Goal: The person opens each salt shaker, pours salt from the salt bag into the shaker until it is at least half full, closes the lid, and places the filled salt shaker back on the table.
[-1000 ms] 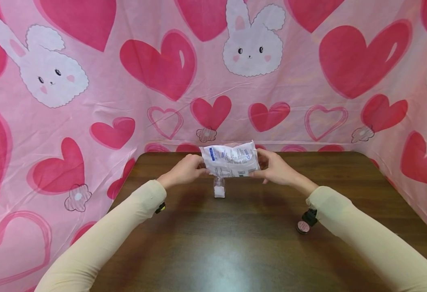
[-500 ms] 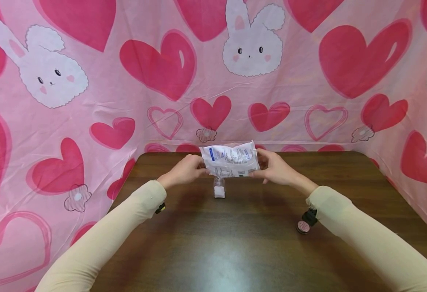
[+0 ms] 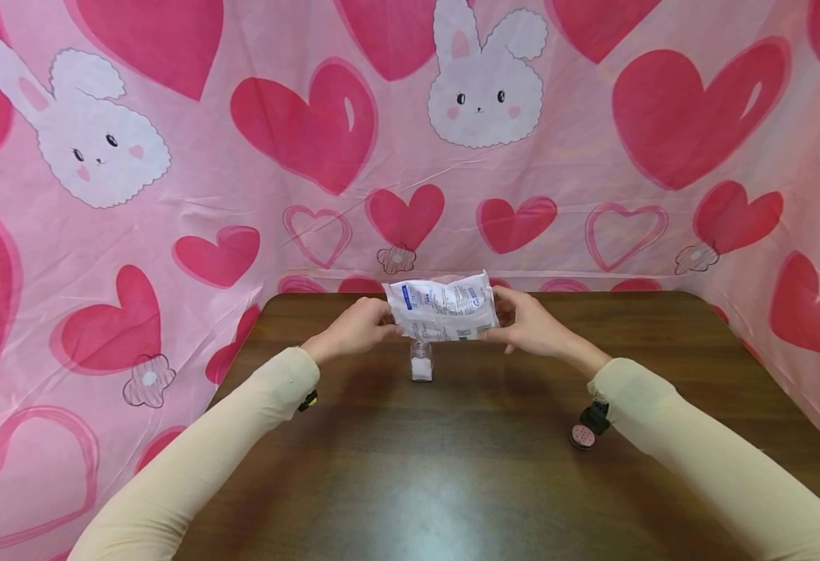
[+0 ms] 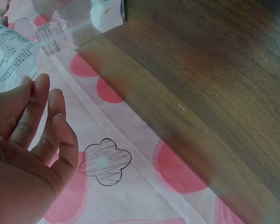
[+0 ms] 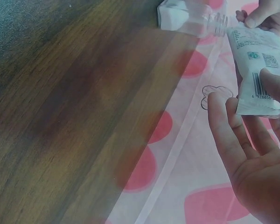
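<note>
A white plastic packet [image 3: 445,310] with blue and dark print hangs above the table. My left hand [image 3: 357,327] pinches its left end between thumb and fingers; the left wrist view shows the other fingers of this hand [image 4: 28,135] curving free. At the opposite end, my right hand [image 3: 529,321] holds the packet, thumb over the printed face by the barcode and fingers beneath, as the right wrist view shows. Just below the packet stands a small clear bottle [image 3: 421,366], partly filled with something white. Its threaded neck [image 4: 50,37] has no cap, and the packet's edge is close to it.
A dark wooden table [image 3: 410,460] lies under both hands. Pink cloth [image 3: 564,164] with hearts and rabbits rises behind its far edge and along the sides. Near the right sleeve is a small round pink-topped item [image 3: 582,436], beside a black wrist device [image 3: 595,418].
</note>
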A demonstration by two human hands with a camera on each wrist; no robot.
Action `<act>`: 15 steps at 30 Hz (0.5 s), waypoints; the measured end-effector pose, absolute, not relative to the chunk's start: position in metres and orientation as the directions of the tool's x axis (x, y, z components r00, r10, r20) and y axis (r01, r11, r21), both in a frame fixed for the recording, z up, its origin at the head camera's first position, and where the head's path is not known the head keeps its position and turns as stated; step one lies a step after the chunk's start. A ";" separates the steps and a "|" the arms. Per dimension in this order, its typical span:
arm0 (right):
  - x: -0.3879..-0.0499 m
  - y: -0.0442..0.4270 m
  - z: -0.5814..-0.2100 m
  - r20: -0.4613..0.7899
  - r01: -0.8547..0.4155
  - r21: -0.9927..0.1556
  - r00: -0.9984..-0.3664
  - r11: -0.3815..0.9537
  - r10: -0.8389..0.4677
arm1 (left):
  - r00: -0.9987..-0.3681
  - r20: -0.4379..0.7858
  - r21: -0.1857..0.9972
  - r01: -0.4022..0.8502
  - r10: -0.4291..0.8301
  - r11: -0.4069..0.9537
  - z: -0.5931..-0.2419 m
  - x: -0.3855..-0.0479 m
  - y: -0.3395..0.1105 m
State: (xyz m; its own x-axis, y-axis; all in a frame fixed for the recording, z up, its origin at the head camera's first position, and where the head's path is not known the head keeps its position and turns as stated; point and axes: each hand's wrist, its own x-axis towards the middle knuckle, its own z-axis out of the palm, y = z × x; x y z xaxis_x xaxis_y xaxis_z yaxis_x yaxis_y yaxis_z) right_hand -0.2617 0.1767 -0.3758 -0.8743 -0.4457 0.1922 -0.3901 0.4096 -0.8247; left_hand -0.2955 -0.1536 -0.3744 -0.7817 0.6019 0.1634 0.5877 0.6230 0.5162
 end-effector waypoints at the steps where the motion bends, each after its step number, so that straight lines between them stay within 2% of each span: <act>1: -0.262 0.177 -0.376 0.193 -0.391 -0.825 -0.874 0.409 -0.446 | -0.783 0.163 0.516 0.586 0.601 0.624 -0.374 -0.295 -0.154; 15: -0.262 0.177 -0.377 0.190 -0.392 -0.823 -0.873 0.412 -0.450 | -0.788 0.155 0.519 0.579 0.596 0.629 -0.377 -0.296 -0.155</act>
State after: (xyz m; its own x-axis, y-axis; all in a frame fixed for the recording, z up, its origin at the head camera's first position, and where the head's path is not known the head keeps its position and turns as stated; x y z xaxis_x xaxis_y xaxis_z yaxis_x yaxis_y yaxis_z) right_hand -0.2616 0.1765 -0.3770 -0.8726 -0.4498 0.1903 -0.3916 0.4115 -0.8230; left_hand -0.2955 -0.1547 -0.3773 -0.7876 0.5963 0.1551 0.5786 0.6291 0.5191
